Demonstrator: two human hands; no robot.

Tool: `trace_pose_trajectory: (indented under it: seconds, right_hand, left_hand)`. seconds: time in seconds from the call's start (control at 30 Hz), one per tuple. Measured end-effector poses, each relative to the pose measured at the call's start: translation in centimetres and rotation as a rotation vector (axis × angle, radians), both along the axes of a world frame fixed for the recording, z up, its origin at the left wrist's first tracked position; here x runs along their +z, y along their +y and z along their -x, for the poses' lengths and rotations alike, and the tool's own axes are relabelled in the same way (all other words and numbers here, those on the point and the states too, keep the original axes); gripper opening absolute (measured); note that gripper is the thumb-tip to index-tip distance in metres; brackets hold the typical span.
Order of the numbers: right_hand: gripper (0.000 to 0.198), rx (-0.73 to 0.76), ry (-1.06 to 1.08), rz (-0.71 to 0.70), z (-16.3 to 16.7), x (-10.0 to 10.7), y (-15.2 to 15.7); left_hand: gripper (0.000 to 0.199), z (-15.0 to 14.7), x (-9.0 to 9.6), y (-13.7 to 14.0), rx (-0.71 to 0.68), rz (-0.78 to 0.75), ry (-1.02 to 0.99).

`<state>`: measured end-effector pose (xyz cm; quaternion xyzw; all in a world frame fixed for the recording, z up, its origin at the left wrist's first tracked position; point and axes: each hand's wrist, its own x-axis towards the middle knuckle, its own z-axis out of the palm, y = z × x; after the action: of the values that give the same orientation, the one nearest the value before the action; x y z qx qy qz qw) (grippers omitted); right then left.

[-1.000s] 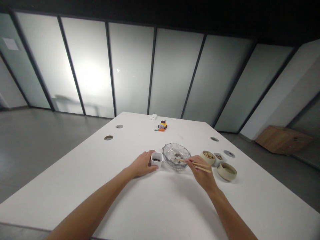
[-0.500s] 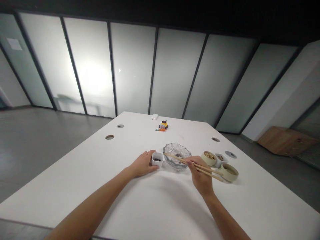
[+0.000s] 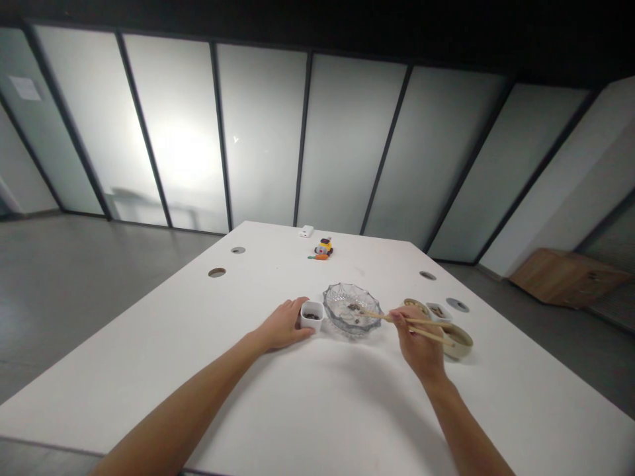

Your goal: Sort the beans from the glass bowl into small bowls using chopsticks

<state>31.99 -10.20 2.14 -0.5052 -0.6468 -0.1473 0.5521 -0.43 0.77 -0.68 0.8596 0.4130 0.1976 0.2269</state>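
A pair of wooden chopsticks [image 3: 404, 322] is pinched in the fingers of the right hand [image 3: 415, 340]. The sticks lie nearly level, and their tips reach leftward over the rim of a clear cut-glass bowl [image 3: 351, 309] to a few small dark pieces lying in its bottom. Whether the tips grip a piece is too small to tell. The back ends of the chopsticks stick out to the right, above a beige bowl [image 3: 459, 341].

The glass bowl stands near the middle of a large white table [image 3: 317, 403]. Just to its left, touching or almost touching it, is a small white square cup [image 3: 311, 315] with dark bits inside. The left hand [image 3: 284, 325] curls loosely around the left side of this cup, fingers and thumb resting on its walls, with the heel of the hand on the table. Both bare forearms stretch in from the bottom edge of the view.

To the right of the glass bowl, behind the right hand, stand two more small dishes beside the beige bowl: a round beige dish [image 3: 415, 306], partly hidden, and a white square dish [image 3: 438, 311] with brownish contents.

Farther away, near the far edge of the table, sit a small colourful toy [image 3: 323, 248] and a small white box [image 3: 306, 231]. Round cable holes [image 3: 217, 272] mark both sides of the table. Beyond it, frosted glass panels [image 3: 258, 139] in dark frames line the room, and a wooden cabinet [image 3: 565, 276] stands on the grey floor at far right.
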Motion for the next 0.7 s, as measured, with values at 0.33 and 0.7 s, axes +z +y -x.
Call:
trace_pose_trajectory:
  seconds: [0.33, 0.7]
  right_hand:
    - [0.049, 0.127, -0.07, 0.14, 0.31, -0.44, 0.25]
    - [0.052, 0.112, -0.043, 0.133, 0.34, 0.0, -0.1]
  left_hand:
    - [0.071, 0.2, 0.13, -0.08, -0.005, 0.009, -0.007]
    - [0.075, 0.08, -0.28, 0.32, -0.008, -0.011, -0.002]
